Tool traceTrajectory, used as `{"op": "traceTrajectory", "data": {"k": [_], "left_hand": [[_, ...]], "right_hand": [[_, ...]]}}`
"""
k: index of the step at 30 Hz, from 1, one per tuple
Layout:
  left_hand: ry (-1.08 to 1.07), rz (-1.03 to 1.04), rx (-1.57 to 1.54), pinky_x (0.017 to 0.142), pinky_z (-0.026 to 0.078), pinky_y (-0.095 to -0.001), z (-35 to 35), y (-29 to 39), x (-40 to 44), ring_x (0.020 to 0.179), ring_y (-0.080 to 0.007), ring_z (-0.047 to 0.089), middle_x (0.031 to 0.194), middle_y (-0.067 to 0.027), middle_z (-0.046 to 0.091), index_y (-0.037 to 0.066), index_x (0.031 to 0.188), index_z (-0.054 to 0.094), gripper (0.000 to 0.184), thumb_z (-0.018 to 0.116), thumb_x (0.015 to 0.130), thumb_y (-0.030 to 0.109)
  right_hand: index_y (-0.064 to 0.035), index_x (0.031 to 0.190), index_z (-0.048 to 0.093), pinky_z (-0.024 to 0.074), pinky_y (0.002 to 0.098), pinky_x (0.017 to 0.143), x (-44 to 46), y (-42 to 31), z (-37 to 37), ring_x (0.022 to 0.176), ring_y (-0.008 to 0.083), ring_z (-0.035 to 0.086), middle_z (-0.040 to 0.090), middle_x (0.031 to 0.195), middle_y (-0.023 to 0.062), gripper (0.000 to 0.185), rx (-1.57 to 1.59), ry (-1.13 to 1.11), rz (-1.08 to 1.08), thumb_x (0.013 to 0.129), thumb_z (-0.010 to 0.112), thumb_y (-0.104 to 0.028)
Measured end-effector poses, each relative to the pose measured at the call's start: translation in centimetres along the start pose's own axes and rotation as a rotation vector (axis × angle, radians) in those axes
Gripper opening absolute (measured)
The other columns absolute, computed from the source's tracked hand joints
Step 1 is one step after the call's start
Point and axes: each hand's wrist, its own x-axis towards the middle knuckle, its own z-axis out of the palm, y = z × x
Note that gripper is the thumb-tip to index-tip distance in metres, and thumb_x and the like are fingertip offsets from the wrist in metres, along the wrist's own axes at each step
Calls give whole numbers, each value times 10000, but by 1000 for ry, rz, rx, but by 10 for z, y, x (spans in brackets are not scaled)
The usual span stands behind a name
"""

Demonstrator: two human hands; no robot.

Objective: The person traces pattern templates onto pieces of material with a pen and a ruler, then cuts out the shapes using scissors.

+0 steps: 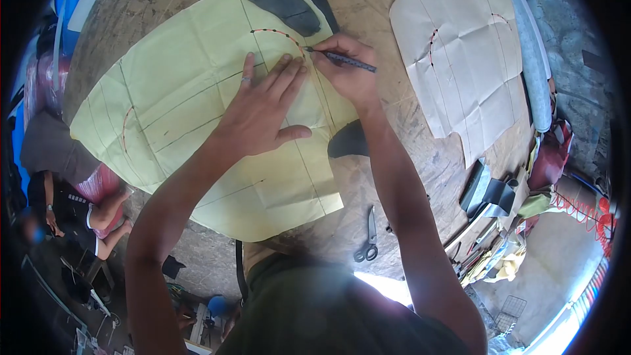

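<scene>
wooden surface [368,0] beneath paper sheets. large yellow sheet [204,92] spread on it in front of person, drawn with straight lines and curves. smaller pale sheet [463,59] well to right, also marked. left hand [268,108] flat on yellow sheet, fingers released, spread. right hand [348,72] just beyond, near sheet's edge. scissors [370,240] on surface, near person's body. dark pen [348,60] grasped by right fingers, tip at curved red-and-black line [279,33].

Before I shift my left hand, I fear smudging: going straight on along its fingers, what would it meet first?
Probably the pen in your right hand, just past the left hand; depth is unclear.
</scene>
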Motion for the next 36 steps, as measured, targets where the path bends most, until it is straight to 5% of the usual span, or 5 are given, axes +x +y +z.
{"op": "traceTrajectory", "data": {"k": [36], "left_hand": [[175,-189,130,1128,267,-700,9,-13,9,1402,-336,383,1471,-183,452,-53,1481,460,876,511,962,650]], "right_hand": [[-25,867,783,450,227,592,55,-40,10,602,93,535,687,683,1,96,-237,-178,49,773,770,-44]]}}
